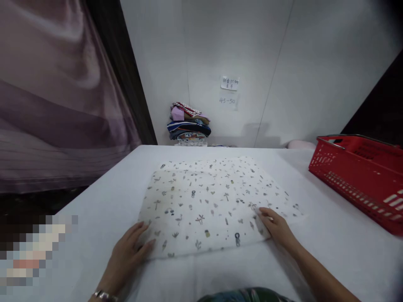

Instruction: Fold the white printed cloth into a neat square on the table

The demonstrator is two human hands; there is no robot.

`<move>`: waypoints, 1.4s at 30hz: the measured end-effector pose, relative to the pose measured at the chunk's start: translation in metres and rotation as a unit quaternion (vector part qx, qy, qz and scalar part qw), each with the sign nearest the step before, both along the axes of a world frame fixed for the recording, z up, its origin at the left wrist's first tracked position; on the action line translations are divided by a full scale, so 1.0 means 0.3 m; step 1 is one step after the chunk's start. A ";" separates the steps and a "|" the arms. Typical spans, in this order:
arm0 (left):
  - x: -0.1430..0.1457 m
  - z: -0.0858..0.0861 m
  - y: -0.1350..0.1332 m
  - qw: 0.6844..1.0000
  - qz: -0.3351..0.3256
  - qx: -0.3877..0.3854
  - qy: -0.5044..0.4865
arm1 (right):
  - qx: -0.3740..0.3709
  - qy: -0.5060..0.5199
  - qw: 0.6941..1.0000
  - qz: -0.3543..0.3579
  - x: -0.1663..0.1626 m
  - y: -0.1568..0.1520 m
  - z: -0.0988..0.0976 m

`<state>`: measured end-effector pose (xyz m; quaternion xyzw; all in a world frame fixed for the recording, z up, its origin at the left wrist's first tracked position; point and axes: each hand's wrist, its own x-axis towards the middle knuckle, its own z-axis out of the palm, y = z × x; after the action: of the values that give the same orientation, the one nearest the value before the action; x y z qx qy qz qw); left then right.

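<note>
1. A mauve curtain (56,105) hangs at far left, beyond the slanting left edge of the white tabletop (94,205); a broad bare strip runs between that edge and the cloth.
2. The left hand (127,249) lies at the near left corner of the cloth, thumb and fingers spread; its grip is released, fingertips touching the fabric.
3. The printed cloth (201,209) lies flat mid-tabletop, between the hands. Its upper layer covers part of a lower one, which shows past the far and right sides. Bare tabletop borders its near edge.
4. A pile of folded fabrics (189,126) stands by the far edge, against the wall (239,37).
5. The right hand (278,228) touches the cloth's near right side, fingers pointing inward; I cannot tell whether its grip pinches the fabric.
6. Open tabletop separates the cloth from the red basket (355,184) at right. The basket's wall hides most of its inside, so its contents cannot be told.
</note>
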<state>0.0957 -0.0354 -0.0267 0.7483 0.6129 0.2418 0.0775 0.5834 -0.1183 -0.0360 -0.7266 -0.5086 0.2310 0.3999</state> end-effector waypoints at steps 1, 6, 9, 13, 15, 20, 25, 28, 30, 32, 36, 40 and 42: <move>0.009 -0.009 -0.028 1.000 0.001 0.010 0.005 | -0.015 0.024 1.000 -0.013 0.007 -0.009 0.002; 0.033 -0.012 -0.094 1.000 -0.003 0.031 0.003 | -0.047 0.097 0.994 -0.028 -0.010 -0.037 0.042; 0.087 0.003 -0.114 0.998 -0.031 0.050 -0.003 | -0.083 0.137 0.987 -0.018 -0.020 -0.057 0.052; 0.303 0.029 -0.163 0.988 -0.135 0.071 -0.008 | -0.113 0.202 0.973 0.012 -0.035 -0.078 0.047; 0.451 0.045 -0.191 0.973 -0.225 0.049 0.005 | -0.098 0.226 0.969 0.018 -0.044 -0.082 0.051; 0.771 0.085 -0.236 0.929 -0.368 -0.022 0.016 | -0.033 0.315 0.948 0.021 -0.069 -0.082 0.085; 0.967 0.098 -0.229 0.929 -0.371 -0.010 -0.011 | 0.008 0.347 0.937 0.036 -0.087 -0.075 0.112; 1.033 0.090 -0.208 0.936 -0.352 -0.010 -0.006 | -0.005 0.324 0.944 0.062 -0.076 -0.069 0.118; 1.053 0.085 -0.192 0.938 -0.347 -0.020 -0.002 | -0.038 0.297 0.950 0.092 -0.051 -0.054 0.122; 1.057 0.087 -0.178 0.939 -0.342 -0.025 -0.019 | -0.073 0.269 0.954 0.107 -0.014 -0.015 0.126; 1.043 0.113 -0.158 0.936 -0.338 -0.029 -0.092 | -0.103 0.274 0.954 0.066 0.059 0.163 0.125; 1.024 0.152 -0.136 0.927 -0.335 -0.069 -0.157 | -0.116 0.310 0.943 0.039 0.082 0.420 0.122; 1.015 0.175 -0.121 0.920 -0.337 -0.092 -0.181 | -0.127 0.312 0.941 0.038 0.078 0.545 0.121</move>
<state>0.4001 -0.0717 0.0256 0.8436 0.3199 0.2753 0.3319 0.6069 0.0450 0.0004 -0.6430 -0.3526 0.5235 0.4339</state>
